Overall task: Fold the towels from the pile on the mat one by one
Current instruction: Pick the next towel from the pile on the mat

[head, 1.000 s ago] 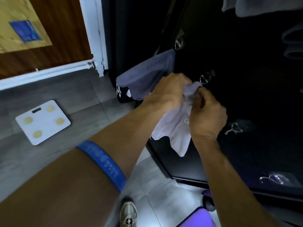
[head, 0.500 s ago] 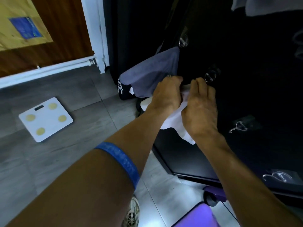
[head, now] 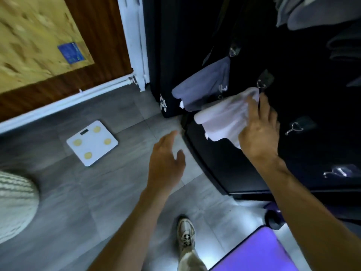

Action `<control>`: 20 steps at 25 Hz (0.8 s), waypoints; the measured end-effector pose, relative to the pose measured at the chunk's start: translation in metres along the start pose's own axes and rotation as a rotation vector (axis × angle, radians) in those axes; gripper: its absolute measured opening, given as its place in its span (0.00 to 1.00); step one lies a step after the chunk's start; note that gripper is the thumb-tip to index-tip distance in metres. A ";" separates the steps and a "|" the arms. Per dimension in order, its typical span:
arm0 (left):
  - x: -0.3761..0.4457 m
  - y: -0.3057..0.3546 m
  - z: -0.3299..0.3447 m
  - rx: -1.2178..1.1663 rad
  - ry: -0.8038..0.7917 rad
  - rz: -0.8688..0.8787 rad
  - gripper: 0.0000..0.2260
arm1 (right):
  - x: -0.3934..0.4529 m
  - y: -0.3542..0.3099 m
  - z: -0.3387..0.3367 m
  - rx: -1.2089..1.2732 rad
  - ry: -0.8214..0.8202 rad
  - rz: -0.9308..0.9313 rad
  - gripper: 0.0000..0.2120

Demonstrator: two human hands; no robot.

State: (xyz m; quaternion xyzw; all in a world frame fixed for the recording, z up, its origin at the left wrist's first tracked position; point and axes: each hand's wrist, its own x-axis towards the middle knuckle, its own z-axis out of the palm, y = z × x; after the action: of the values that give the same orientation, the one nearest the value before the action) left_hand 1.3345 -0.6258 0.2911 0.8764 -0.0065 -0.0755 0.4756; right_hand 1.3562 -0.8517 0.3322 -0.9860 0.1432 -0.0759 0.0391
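A white towel (head: 220,116) hangs from a metal hook (head: 260,85) on a black panel (head: 224,163). My right hand (head: 259,130) lies against the towel's right side with its fingers stretched out, touching the cloth just below the hook. My left hand (head: 166,155) hovers open over the floor, left of the towel and apart from it. A grey towel (head: 203,85) hangs from another hook (head: 232,51) higher up and to the left. A corner of the purple mat (head: 259,251) shows at the bottom right; the towel pile is out of view.
Two bare hooks (head: 295,129) (head: 332,173) sit lower on the panel. Grey cloth (head: 304,12) hangs at the top right. On the grey tile floor lie a white bathroom scale (head: 92,142) and a knitted pouf (head: 13,204). My shoe (head: 185,233) is near the mat.
Both hands were bunched on the white towel at the hook. My left hand has let go and dropped down to the left; the towel now hangs while my right hand stays on it.
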 end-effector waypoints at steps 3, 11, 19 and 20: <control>-0.080 -0.017 -0.064 -0.011 -0.010 -0.126 0.24 | -0.113 -0.021 -0.021 0.073 -0.043 0.018 0.33; -0.278 -0.043 -0.167 0.087 -0.075 -0.243 0.22 | -0.412 -0.074 -0.082 0.281 -0.509 -0.122 0.26; -0.476 -0.041 -0.089 -0.009 0.034 -0.327 0.21 | -0.536 0.011 -0.113 0.417 -0.625 -0.212 0.22; -0.506 -0.032 -0.071 -0.006 0.055 -0.323 0.21 | -0.561 0.033 -0.121 0.448 -0.612 -0.243 0.22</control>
State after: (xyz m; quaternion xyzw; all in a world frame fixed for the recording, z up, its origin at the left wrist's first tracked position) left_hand 0.8420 -0.5074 0.3664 0.8663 0.1476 -0.1268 0.4600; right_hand 0.7963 -0.7287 0.3709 -0.9399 -0.0127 0.1879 0.2848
